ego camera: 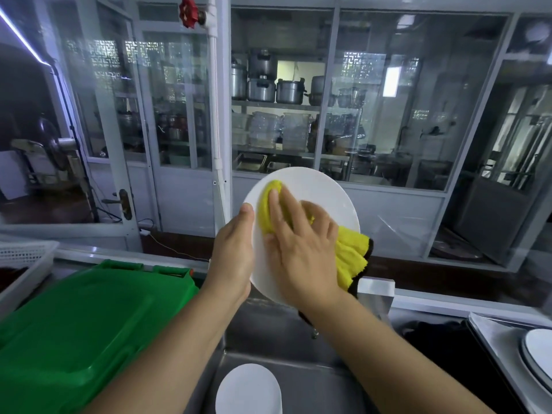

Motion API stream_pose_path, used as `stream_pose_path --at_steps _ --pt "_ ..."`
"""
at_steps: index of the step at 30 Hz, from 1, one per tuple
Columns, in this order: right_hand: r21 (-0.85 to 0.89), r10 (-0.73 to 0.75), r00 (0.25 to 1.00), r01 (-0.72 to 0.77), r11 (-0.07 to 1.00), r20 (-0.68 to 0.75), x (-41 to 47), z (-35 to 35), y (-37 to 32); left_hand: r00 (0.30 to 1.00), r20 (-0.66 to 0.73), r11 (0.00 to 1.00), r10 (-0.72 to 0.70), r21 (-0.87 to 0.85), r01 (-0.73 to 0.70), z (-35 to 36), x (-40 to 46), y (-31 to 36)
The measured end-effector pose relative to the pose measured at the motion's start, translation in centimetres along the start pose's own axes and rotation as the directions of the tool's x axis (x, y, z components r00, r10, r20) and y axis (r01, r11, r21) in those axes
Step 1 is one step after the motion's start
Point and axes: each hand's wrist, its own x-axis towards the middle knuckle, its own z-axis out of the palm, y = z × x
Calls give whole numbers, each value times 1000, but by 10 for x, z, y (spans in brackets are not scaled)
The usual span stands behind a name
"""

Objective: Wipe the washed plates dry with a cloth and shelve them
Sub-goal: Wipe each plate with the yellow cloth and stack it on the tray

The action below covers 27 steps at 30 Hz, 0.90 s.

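A person holds a white plate (316, 189) tilted up over a steel sink (268, 333), the left hand (234, 252) gripping its left rim, thumb on the edge, while the right hand (298, 249) presses a yellow cloth (351, 255) flat against its face with straight fingers. The drying seems mid-way at best: another plate (248, 389) waits in the sink (whether wet cannot be told), more plates (537, 351) sit at right, and no shelving is under way.
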Motion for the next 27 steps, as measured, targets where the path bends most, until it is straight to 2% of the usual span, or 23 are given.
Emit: stream_pose_path --at_steps 3,8,12,16,23,27 --pt "6 -98 994 98 995 40 -28 2 -19 999 -16 991 -45 -125 42 -3 6 2" --pt "16 -182 983 181 983 31 -62 11 -18 996 -34 980 -82 -187 74 -6 3 4" --pt "-13 -258 966 259 966 4 -77 16 15 993 -101 993 -56 -110 45 -15 8 1" --pt "-19 -286 958 286 958 -12 -77 17 42 999 -53 1000 -11 1 11 -21 8 2" --pt "-63 -158 987 157 986 -8 -46 8 65 995 97 983 32 176 -48 -32 6 12" --pt "-64 -58 998 56 996 -31 -18 2 61 993 113 968 29 246 -56 -30 -1 13"
